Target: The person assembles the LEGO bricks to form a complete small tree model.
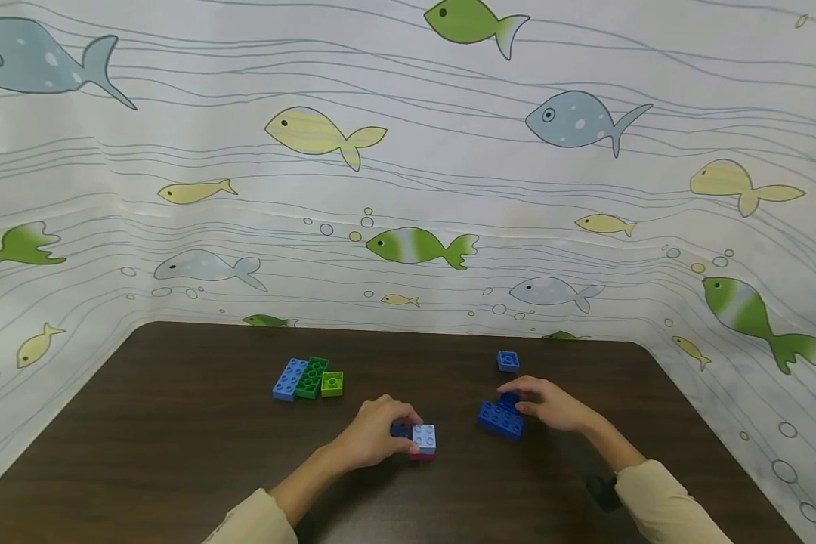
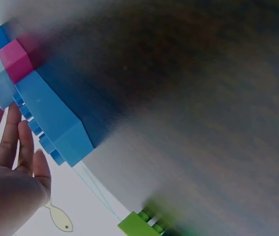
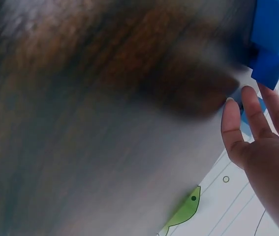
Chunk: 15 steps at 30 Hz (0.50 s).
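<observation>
Near the table's middle, my left hand (image 1: 374,434) pinches a light blue brick (image 1: 425,437) between thumb and fingers. Below that brick is a pink brick (image 2: 16,61), and a long blue brick (image 2: 55,118) lies alongside, partly hidden by the hand in the head view. Another blue brick (image 2: 0,37) shows on the pink one's far side. Over to the right, my right hand (image 1: 554,404) pinches a small dark blue brick (image 1: 509,400), which touches a larger blue brick (image 1: 500,420); whether they are joined I cannot tell.
Beyond the right hand lies a small blue brick (image 1: 508,361). At the left back, a blue brick (image 1: 289,379), a dark green brick (image 1: 312,378) and a lime green brick (image 1: 332,384) stand close together on the dark table (image 1: 177,438). Fish-patterned cloth (image 1: 408,189) rises behind the table.
</observation>
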Available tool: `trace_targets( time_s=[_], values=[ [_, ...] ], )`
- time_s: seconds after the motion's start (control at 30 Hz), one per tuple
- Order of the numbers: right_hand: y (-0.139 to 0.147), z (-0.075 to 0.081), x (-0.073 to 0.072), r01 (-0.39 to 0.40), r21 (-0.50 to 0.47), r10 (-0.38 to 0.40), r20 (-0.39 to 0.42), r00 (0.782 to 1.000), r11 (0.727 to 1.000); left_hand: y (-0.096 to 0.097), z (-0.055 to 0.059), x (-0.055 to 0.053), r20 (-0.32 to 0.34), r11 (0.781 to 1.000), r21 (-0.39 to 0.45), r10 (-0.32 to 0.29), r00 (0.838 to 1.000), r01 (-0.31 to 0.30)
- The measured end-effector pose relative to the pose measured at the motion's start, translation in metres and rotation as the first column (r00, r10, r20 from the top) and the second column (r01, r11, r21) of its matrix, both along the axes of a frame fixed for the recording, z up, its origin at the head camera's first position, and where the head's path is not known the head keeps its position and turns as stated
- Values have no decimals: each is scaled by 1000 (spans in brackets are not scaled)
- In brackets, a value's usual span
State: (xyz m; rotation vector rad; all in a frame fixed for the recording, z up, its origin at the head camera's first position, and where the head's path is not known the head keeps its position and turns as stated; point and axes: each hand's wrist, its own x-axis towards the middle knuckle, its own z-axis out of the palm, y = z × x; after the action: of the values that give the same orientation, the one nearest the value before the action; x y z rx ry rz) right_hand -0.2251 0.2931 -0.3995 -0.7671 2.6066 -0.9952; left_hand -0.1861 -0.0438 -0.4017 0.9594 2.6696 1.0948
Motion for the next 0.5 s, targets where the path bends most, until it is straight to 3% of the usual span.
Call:
trace_targets(
  time_s=[0.23,0.5],
  values=[
    [8,0,3,109,19,-109,-2,994,994,0,2,1,-7,1000,-3,2,1000,-2],
    [7,-1,4,88,0,-88,-40,995,996,0,1,1,-3,1000,-7,2,1000,-2]
  ],
)
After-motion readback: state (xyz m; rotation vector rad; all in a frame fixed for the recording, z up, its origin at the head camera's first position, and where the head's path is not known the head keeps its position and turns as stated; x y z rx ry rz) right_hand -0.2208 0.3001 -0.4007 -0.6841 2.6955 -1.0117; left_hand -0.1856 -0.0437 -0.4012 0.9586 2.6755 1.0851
